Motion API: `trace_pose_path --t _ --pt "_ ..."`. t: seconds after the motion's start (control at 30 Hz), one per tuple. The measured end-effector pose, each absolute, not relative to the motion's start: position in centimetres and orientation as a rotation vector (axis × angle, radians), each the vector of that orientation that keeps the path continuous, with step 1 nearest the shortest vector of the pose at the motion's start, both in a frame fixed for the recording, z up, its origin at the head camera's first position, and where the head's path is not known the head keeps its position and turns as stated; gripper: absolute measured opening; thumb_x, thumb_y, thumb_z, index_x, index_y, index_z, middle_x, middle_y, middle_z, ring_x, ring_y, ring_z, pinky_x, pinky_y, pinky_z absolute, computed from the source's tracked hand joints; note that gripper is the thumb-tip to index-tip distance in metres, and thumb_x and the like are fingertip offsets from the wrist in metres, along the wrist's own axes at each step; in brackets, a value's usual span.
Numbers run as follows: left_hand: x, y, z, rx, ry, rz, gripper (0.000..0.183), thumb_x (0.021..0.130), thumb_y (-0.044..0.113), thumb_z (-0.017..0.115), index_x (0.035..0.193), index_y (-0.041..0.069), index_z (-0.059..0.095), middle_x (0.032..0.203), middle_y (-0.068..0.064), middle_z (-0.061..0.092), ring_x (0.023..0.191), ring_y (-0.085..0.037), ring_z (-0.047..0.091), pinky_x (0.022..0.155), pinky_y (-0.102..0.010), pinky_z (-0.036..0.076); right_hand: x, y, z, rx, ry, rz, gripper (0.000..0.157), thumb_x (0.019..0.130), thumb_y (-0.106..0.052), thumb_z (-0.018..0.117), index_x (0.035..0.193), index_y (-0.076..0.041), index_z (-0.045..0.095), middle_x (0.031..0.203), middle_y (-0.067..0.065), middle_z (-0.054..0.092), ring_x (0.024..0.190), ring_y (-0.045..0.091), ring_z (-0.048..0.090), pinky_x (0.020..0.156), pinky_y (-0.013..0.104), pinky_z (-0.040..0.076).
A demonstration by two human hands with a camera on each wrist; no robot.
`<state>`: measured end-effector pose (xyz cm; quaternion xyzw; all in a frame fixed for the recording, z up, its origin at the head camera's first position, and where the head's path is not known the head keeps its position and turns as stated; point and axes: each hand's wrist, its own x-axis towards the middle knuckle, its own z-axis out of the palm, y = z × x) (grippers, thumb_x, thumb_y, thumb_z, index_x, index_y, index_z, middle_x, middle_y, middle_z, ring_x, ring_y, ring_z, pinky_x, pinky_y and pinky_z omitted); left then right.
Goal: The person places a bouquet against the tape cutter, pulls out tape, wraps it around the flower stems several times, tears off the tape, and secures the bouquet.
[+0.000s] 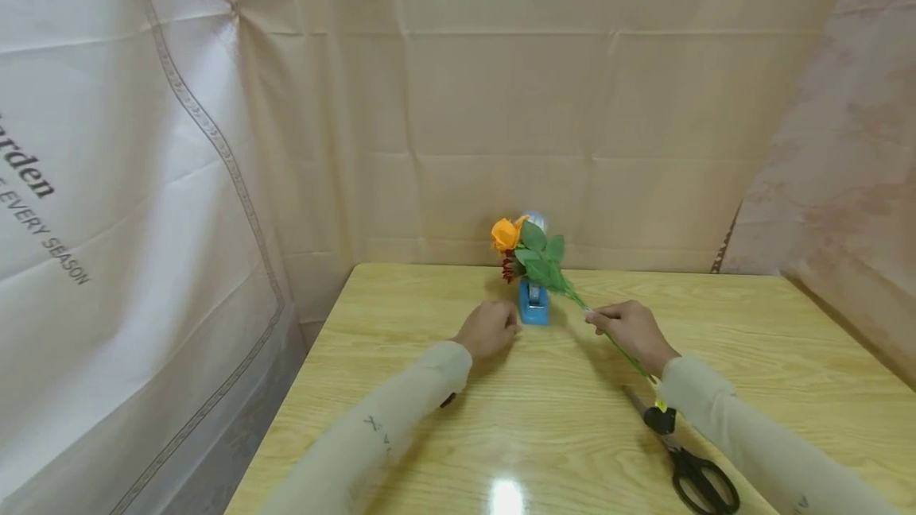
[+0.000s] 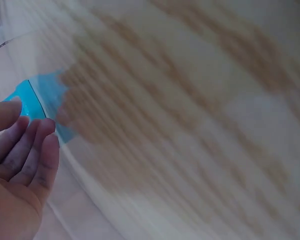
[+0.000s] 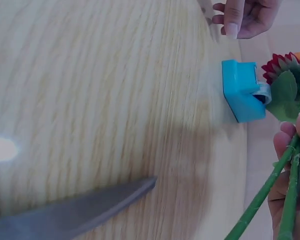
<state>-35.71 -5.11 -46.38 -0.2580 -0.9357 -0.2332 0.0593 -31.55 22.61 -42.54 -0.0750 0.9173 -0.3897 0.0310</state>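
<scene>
My right hand (image 1: 633, 331) pinches the green stems of artificial flowers, an orange rose (image 1: 505, 234) and a dark red flower (image 1: 509, 268) with green leaves (image 1: 544, 265). In the right wrist view two stems (image 3: 291, 187) run between the thumb and fingers. Behind the blossoms stands a blue tape dispenser (image 1: 533, 314), partly covered by them. Just left of the dispenser is my left hand (image 1: 490, 328), its fingers loosely curled. The right wrist view shows a gap between that hand (image 3: 247, 19) and the dispenser (image 3: 242, 92); nothing is visible in its fingers.
Black-handled scissors (image 1: 692, 467) lie on the wooden table (image 1: 572, 451), close to the right forearm. A small yellow piece (image 1: 661, 404) shows at the stem ends. Beige cloth (image 1: 501, 102) hangs behind the table, and printed white cloth (image 1: 107, 181) hangs on the left.
</scene>
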Motion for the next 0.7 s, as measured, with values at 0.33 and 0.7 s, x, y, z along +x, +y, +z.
trace_pose_path --t 0.33,0.7 --pt "-36.4 -4.1 -46.4 -0.603 -2.896 -0.773 0.021 0.099 0.021 0.072 0.080 0.012 0.070 0.077 0.005 0.066 0.072 -0.010 0.062 0.068 -0.027 0.053 -30.7 24.3 -42.4 -0.221 2.879 -1.200 0.055 0.106 -0.044 0.056 0.129 0.005 0.068 0.113 0.020 0.073 0.107 0.037 0.065 0.092 0.060 0.050" --pt "-36.9 -3.1 -46.4 -0.645 -2.888 -0.751 0.025 0.099 0.019 0.071 0.076 0.009 0.073 0.075 0.003 0.069 0.067 -0.007 0.059 0.065 -0.024 0.051 -30.3 25.3 -42.5 -0.179 2.904 -1.191 0.049 0.106 -0.038 0.059 0.126 0.006 0.069 0.109 0.020 0.074 0.105 0.039 0.066 0.089 0.057 0.052"
